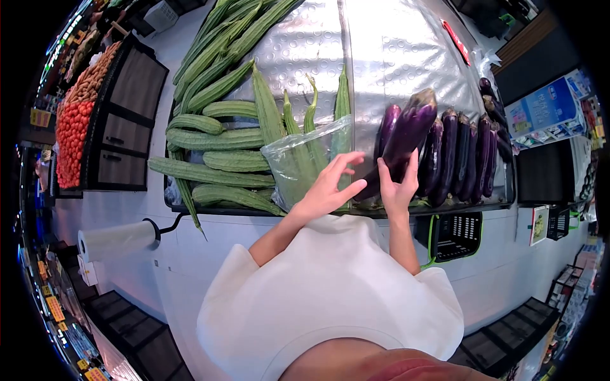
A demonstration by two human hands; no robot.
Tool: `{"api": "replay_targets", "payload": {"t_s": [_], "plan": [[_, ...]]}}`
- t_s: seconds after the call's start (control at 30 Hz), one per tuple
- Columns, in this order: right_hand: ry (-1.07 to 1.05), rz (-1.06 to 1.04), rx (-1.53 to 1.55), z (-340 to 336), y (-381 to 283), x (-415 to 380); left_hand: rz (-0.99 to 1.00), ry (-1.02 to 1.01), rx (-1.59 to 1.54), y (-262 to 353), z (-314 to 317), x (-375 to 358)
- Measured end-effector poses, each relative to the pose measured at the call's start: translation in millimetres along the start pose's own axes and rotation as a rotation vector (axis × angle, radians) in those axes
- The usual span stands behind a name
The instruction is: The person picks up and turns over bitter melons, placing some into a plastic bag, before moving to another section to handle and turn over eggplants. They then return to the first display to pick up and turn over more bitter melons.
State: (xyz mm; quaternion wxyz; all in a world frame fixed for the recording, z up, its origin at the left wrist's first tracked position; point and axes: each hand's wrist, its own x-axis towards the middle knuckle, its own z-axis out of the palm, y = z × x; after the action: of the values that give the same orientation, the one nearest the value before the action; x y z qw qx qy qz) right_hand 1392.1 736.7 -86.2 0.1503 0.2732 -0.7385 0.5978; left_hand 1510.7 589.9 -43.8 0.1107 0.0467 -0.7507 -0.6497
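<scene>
My right hand [399, 184] grips a large, dark purple eggplant [408, 130] near its lower part, with thumb and fingers on either side. The eggplant is tilted, its stem end pointing up and away from me. My left hand [330, 187] is open, fingers spread, just left of the eggplant's lower end. Beside that hand is a clear plastic bag [289, 155] with several ridged green gourds [268, 105] sticking out of its top. More eggplants [449, 152] lie in a row to the right of my right hand.
Loose ridged gourds [219, 138] cover the left of the silver-lined display [406, 38]. A plastic bag roll [121, 240] juts out at the left. A black basket [456, 236] stands below the display's right side. Tomatoes [75, 136] fill a stand at far left.
</scene>
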Motion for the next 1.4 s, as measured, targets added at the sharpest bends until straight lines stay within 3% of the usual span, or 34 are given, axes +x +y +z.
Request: {"api": "replay_targets", "payload": {"t_s": [0.07,0.13,0.2,0.3,0.4,0.43,0.47,0.53,0.57,0.6,0.7,0.87,0.97,1.13,1.2,1.27,1.33,1.4], "plan": [[-0.038,0.049,0.128,-7,-25,10,0.199,0.104,0.157,1,11,8],[-0.170,0.113,0.477,-8,-59,20,0.140,-0.072,0.022,10,17,15],[-0.285,0.152,0.498,-12,-62,23,0.024,-0.070,-0.221,-7,24,15],[-0.374,0.082,0.620,-14,-44,25,-0.024,-0.005,-0.258,-23,24,3],[-0.255,0.009,0.147,-20,-12,23,-0.036,0.062,-0.288,-22,20,-9],[-0.248,0.088,0.019,-20,0,18,0.034,0.118,-0.181,-27,20,-10],[-0.247,0.092,0.016,-15,14,9,0.032,0.115,-0.184,-29,19,-14],[-0.181,0.091,-0.336,2,53,-14,-0.211,0.071,-0.455,-30,18,-19],[-0.261,0.123,-0.262,9,75,-26,-0.165,0.091,-0.434,-34,21,-19],[-0.250,0.061,-0.393,14,75,-32,-0.166,0.091,-0.436,-33,24,-18],[-0.226,0.021,-0.407,14,88,-34,-0.153,0.093,-0.477,-29,31,-13],[-0.182,0.121,-0.107,12,66,-41,-0.065,0.066,-0.372,-37,34,-4],[-0.256,0.024,-0.074,18,65,-47,0.044,0.105,-0.277,-27,41,1],[-0.327,0.086,0.043,18,74,-46,-0.022,0.051,-0.282,-26,38,-3],[-0.290,0.281,0.142,20,81,-51,-0.016,0.058,-0.271,-27,37,-4],[-0.318,0.288,0.138,11,88,-53,-0.113,0.036,-0.251,-33,35,-6],[-0.281,0.400,0.354,0,76,-40,-0.014,0.070,-0.164,-32,38,-2],[-0.318,0.450,0.800,-12,45,-19,-0.071,0.054,-0.063,-20,40,0]]}}
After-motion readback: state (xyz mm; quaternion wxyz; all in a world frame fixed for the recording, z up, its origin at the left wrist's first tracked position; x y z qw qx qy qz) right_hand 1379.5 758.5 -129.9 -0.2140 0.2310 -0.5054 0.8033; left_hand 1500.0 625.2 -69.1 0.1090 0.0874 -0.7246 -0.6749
